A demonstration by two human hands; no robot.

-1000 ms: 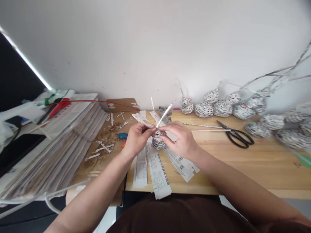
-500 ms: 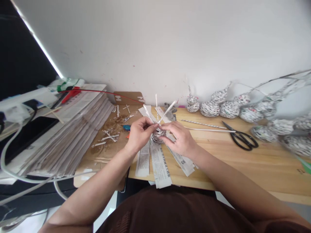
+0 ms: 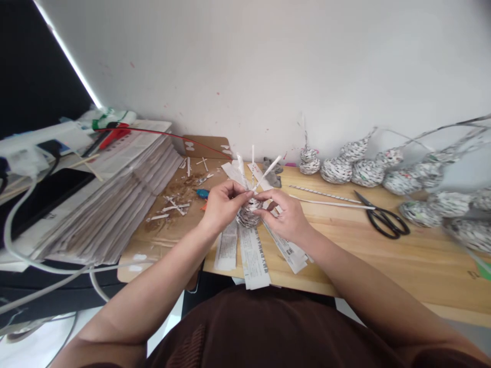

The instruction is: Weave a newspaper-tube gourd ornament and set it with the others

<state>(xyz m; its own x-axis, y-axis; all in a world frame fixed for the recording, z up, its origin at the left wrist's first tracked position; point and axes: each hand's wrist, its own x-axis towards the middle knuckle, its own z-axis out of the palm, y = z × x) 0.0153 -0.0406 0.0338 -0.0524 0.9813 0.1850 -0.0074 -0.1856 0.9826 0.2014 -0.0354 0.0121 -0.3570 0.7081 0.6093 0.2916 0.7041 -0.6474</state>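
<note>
The wooden table (image 3: 345, 255) is spanning the near right. The newspaper stack (image 3: 126, 199) is filling the left. Both hands, left (image 3: 220, 207) and right (image 3: 287, 214), are nearly meeting, fingers pinching the top of the small woven paper piece (image 3: 248, 213) at centre, above newspaper strips (image 3: 255, 260). Black scissors (image 3: 383, 215) are lying right.

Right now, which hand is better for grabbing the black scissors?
Probably the right hand: the black scissors lie on its side, and the left hand would have to cross over. Both hands are on the woven paper piece, so the left could likely steady it.
</note>
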